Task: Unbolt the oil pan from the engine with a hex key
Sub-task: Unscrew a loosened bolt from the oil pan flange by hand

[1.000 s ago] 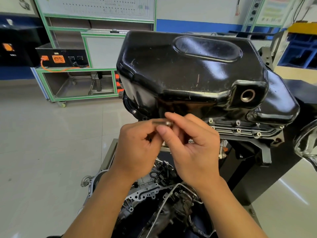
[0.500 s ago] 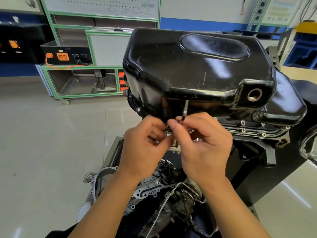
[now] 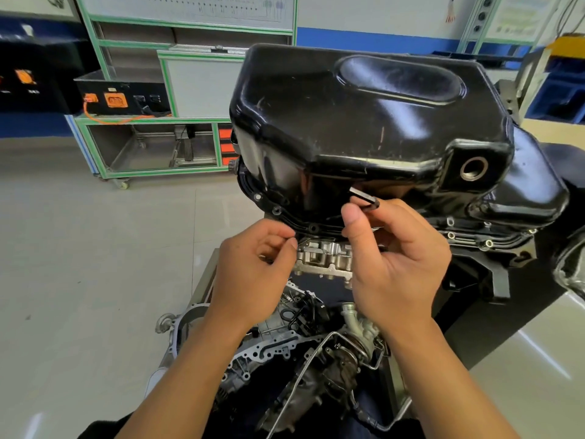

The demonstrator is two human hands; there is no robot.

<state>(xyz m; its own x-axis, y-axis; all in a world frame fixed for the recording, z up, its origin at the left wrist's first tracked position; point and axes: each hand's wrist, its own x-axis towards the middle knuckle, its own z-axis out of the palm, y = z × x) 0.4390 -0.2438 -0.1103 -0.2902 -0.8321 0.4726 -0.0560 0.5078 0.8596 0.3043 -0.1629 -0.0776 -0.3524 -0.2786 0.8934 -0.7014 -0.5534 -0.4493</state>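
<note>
The glossy black oil pan sits on top of the upturned engine, with its drain hole facing me. My right hand is closed on a dark hex key. The key's short end pokes up past my thumb, just in front of the pan's near wall. My left hand is pinched on a small bolt, mostly hidden by the fingers, right below the pan flange. Empty bolt holes show along that flange. Bolts still sit along the right side.
Below my hands lies a grey gearbox housing with pipes and hoses. A black engine stand is at the right. A green-framed cart with an orange-socketed black box stands at the back left on the tiled floor. Blue bins are at the far right.
My hands were joined around the hex key in front of the pan. They have come apart: the right keeps the key, now tilted, and the left has drawn down and left to the flange.
</note>
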